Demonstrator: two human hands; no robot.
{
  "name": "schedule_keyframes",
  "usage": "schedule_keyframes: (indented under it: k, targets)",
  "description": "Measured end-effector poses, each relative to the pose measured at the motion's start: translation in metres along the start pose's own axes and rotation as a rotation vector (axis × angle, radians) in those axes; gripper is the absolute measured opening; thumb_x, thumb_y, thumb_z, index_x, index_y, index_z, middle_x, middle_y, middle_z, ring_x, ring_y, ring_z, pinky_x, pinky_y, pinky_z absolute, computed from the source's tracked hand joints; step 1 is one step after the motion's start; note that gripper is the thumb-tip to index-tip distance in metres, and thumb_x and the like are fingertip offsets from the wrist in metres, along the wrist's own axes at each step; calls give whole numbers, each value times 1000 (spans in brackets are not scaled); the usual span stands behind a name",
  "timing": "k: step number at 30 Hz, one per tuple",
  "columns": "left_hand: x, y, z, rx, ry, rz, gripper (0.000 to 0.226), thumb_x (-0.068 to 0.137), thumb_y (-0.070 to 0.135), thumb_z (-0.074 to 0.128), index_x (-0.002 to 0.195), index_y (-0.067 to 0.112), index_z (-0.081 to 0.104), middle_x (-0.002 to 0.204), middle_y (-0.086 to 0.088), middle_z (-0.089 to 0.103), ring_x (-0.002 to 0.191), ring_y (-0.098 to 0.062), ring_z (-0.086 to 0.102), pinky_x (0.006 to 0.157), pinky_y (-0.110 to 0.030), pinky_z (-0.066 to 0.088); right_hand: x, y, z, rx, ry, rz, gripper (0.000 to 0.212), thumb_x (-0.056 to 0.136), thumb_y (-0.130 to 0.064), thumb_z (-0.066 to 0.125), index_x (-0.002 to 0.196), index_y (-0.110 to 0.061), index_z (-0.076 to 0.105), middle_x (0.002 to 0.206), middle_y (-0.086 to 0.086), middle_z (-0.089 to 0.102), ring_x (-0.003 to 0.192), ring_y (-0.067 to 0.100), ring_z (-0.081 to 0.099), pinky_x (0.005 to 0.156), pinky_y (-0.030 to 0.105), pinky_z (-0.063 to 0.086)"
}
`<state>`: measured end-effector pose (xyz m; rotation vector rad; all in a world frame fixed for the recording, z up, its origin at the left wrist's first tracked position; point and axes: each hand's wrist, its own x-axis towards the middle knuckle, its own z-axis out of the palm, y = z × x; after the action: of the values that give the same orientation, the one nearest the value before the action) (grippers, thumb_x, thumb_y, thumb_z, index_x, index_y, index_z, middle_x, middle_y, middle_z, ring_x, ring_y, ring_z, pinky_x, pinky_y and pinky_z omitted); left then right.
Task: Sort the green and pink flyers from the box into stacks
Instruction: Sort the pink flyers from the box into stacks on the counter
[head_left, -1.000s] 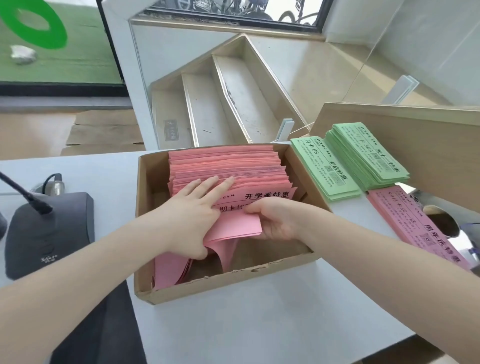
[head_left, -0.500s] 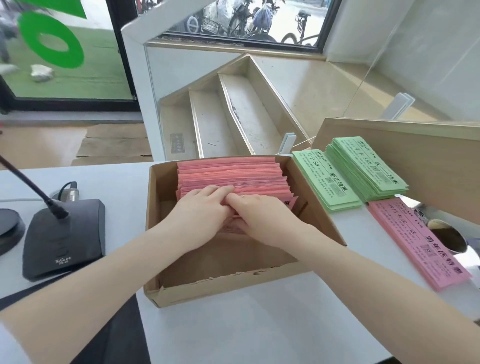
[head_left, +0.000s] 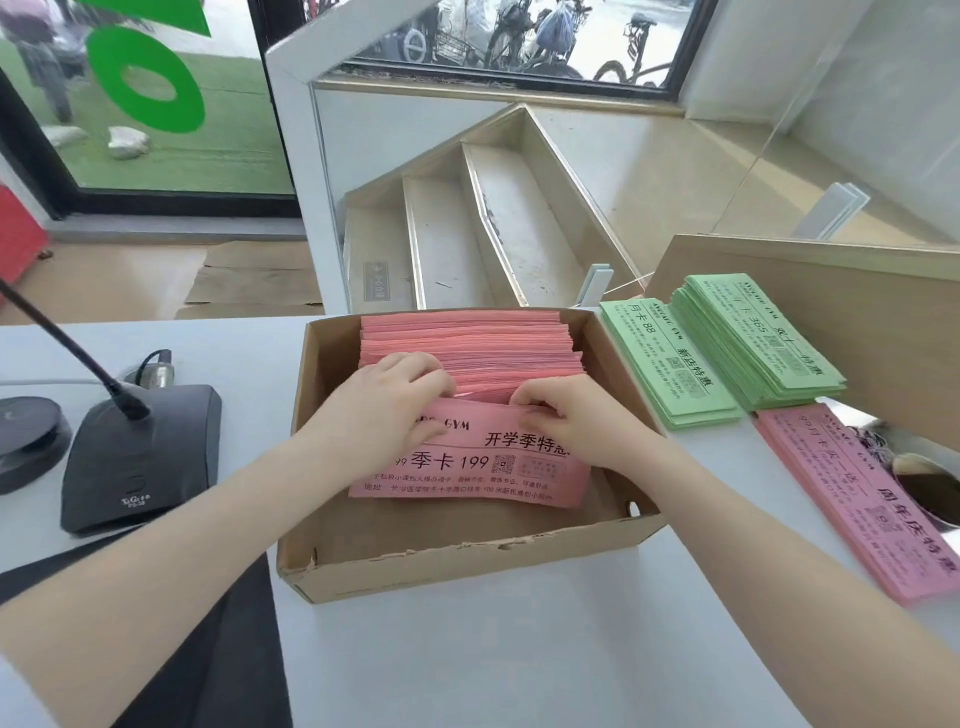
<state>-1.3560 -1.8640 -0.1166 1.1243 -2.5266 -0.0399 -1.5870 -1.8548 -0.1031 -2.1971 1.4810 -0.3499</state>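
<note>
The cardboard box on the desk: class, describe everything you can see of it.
The cardboard box is a shallow, open-topped brown tray with a torn near rim and a small cut-out in its right wall. It sits flat on the white desk, holding pink flyers stacked on edge against its far wall. Both hands, left and right, reach inside.

one cardboard box (head_left: 467, 564) holds one upright batch of pink flyers (head_left: 467, 343). two green flyer stacks (head_left: 670, 364) (head_left: 758, 338) and one pink stack (head_left: 857, 499) lie on the counter (head_left: 519, 665). two hands (head_left: 384, 405) (head_left: 576, 421) hold one bundle of pink flyers (head_left: 467, 467). one desk microphone (head_left: 135, 457).
</note>
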Motion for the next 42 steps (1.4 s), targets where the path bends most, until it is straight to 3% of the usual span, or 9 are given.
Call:
schedule_keyframes:
  k: [4, 9, 15, 26, 29, 31, 35, 39, 42]
  targets:
    - [0, -6, -1, 7, 18, -22, 28, 63, 14, 84, 82, 6, 65, 98, -13, 65, 91, -35, 63, 74, -44, 54, 0, -1, 3, -172, 58, 19, 14, 89, -17, 55, 102, -17, 50, 90, -5, 61, 84, 18, 57, 72, 37, 49]
    - [-4, -5, 2, 37, 10, -52, 30, 57, 9, 85, 80, 5, 65, 103, -17, 65, 96, -37, 63, 76, -47, 54, 2, 0, 8, -502, 308, -219, 26, 68, -6, 74, 90, -9, 60, 84, 6, 59, 75, 28, 58, 55, 33, 50]
    - [-6, -6, -2, 62, 0, -59, 30, 56, 13, 87, 70, 6, 62, 105, -20, 63, 99, -39, 61, 77, -50, 54, 3, 1, 13, -582, 485, -240, 47, 57, -9, 80, 97, -12, 57, 96, 8, 60, 89, 26, 48, 76, 34, 39]
    - [-14, 10, -8, 330, -59, 63, 25, 53, 14, 85, 64, 15, 62, 64, -1, 57, 58, -22, 56, 49, -27, 42, -5, -8, 18, -784, 312, -438, 21, 61, 1, 61, 75, -15, 62, 69, -1, 58, 62, 22, 55, 54, 27, 44]
    - [-14, 17, -5, 327, -205, -40, 16, 82, 26, 66, 93, 16, 58, 83, -1, 66, 82, -24, 61, 67, -30, 44, -5, -9, 22, -797, 291, -326, 31, 61, -3, 66, 90, -14, 64, 68, -2, 61, 63, 22, 57, 56, 29, 46]
    - [-15, 19, -8, 168, -297, -182, 12, 94, 26, 48, 102, 18, 50, 94, -4, 63, 91, -27, 59, 74, -30, 43, -4, -6, 22, -748, 219, -191, 41, 58, -13, 76, 97, -12, 62, 76, 2, 61, 71, 26, 59, 63, 33, 46]
    - [-17, 14, -26, -479, -258, -459, 5, 85, 20, 64, 87, 17, 62, 86, 4, 68, 81, -16, 64, 72, -28, 51, -4, -9, 3, -534, 75, -83, 30, 71, -33, 72, 90, -12, 64, 95, 4, 50, 93, 24, 46, 82, 35, 38]
    - [-22, 18, -40, -1044, -46, -755, 15, 77, 7, 71, 90, 13, 67, 82, -4, 74, 73, -17, 71, 64, -29, 57, -6, -16, -21, -308, -136, 13, 35, 77, -28, 69, 60, -20, 40, 67, -7, 46, 71, 17, 44, 64, 32, 36]
    - [-23, 25, -44, -1097, 92, -725, 18, 77, 3, 71, 91, 13, 67, 81, -3, 74, 75, -18, 71, 64, -30, 58, -10, -20, -19, -459, -81, -10, 38, 79, -26, 66, 60, -22, 34, 62, -10, 43, 76, 21, 47, 64, 31, 30]
